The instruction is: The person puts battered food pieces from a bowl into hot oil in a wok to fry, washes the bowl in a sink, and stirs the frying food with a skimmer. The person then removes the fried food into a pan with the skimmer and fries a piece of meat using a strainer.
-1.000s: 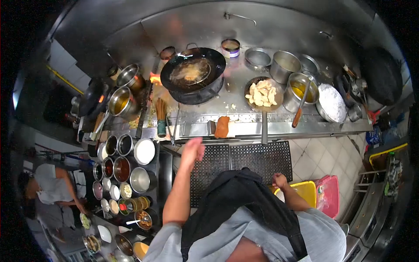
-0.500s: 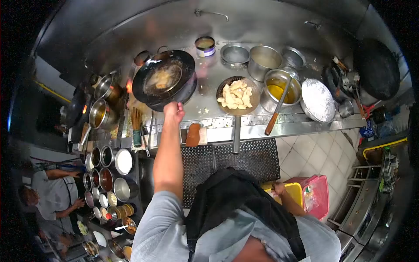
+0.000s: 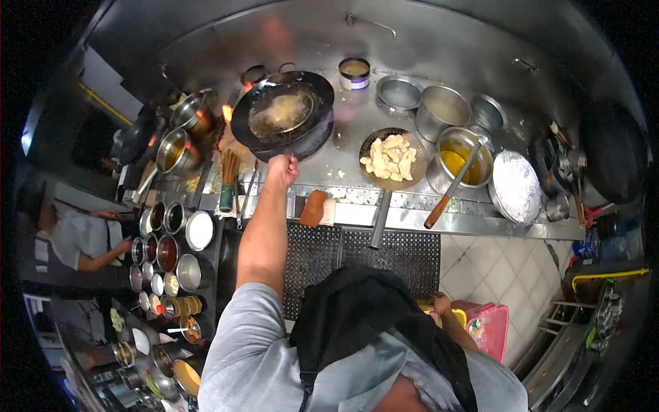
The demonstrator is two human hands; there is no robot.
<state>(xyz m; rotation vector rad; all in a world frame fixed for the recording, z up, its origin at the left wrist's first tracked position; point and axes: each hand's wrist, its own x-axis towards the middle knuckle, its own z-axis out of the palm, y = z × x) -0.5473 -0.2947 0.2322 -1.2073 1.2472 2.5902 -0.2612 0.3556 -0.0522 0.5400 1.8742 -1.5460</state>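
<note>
My left hand (image 3: pixel 282 170) is closed in a fist at the near edge of a large black wok (image 3: pixel 248 123), gripping its handle, which the fingers hide. The wok sits over a burner, and pale food (image 3: pixel 285 111) in it is blurred by motion. My right hand (image 3: pixel 441 303) hangs low beside my apron, near a yellow bin (image 3: pixel 461 317); how its fingers are set is too unclear to make out. On the steel counter to the right of the wok lies a perforated strainer (image 3: pixel 386 196) heaped with pale cooked pieces (image 3: pixel 390 158).
A pot of yellow oil (image 3: pixel 454 159) has a wooden-handled ladle (image 3: pixel 449 192) across it. Flames (image 3: pixel 228 112) show left of the wok. A bamboo brush (image 3: pixel 228 180) and brown cloth (image 3: pixel 314 208) line the front edge. Another person (image 3: pixel 79 237) stands at far left beyond sauce pots (image 3: pixel 167 253).
The view has swung so that the counter items sit farther right in the picture. My left hand stays closed at the wok. The food in it looks more blurred and lies nearer the far side.
</note>
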